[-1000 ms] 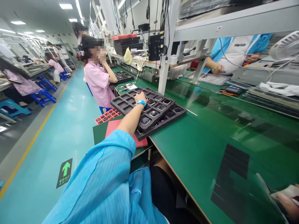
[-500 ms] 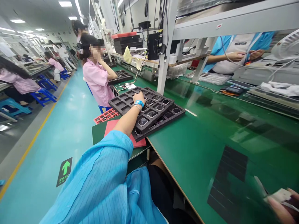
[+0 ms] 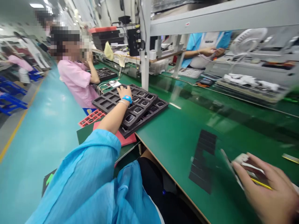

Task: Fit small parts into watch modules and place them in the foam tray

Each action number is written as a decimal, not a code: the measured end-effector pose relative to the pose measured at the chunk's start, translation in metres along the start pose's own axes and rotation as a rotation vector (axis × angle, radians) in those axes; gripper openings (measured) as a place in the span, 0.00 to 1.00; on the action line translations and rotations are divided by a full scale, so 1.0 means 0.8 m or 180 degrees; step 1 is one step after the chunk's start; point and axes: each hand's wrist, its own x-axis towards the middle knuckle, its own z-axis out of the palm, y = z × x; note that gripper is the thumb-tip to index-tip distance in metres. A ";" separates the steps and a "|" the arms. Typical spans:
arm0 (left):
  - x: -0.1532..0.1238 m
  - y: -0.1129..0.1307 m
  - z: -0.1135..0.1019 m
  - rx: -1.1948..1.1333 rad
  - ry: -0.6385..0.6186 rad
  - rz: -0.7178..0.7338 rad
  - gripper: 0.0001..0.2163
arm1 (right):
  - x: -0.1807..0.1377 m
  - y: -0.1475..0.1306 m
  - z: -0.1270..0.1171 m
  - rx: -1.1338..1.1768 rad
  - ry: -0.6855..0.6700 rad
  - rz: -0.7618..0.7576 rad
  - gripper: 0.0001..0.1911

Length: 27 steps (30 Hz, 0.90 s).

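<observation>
My left hand (image 3: 124,92), with a blue band on its wrist, reaches over the upper black foam tray (image 3: 108,105). Its fingers are apart and bent down at the compartments; the fingertips are partly hidden. Square dark watch-like pieces with pale rims (image 3: 137,109) fill compartments to the hand's right, while several on its left are bare. Beneath, turned at an angle, lies another black foam tray (image 3: 161,105). At the lower right my right hand (image 3: 268,186) is closed around a small white part (image 3: 241,158). A thin grey strip (image 3: 230,166) and a yellow stick (image 3: 261,183) show at its fingers.
Black rectangular strips (image 3: 203,158) lie on the green bench top (image 3: 168,149). A pink sheet (image 3: 127,139) lies under the trays, with a red compartment tray (image 3: 92,117) beside it. A shelf post (image 3: 144,62) rises behind. A co-worker in pink (image 3: 74,77) sits at the left.
The view has swung right, bringing more of my right hand and its white part into sight. My left hand stays over the upper tray, its fingers now more spread.
</observation>
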 end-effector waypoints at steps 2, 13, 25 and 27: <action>-0.014 0.035 -0.015 -0.0288 0.0071 0.0306 0.17 | 0.015 -0.021 -0.015 0.0137 -0.0163 0.0088 0.27; -0.269 0.262 0.071 -0.4752 -0.4940 0.1356 0.30 | 0.024 -0.040 0.019 0.0776 -0.0466 0.0902 0.23; -0.267 0.249 0.089 -0.5275 -0.5367 -0.0079 0.17 | 0.004 -0.038 0.027 0.1858 -0.0626 0.1109 0.15; -0.269 0.248 0.087 -0.5211 -0.5348 0.0037 0.20 | 0.003 -0.039 0.023 0.1689 -0.0588 0.0978 0.10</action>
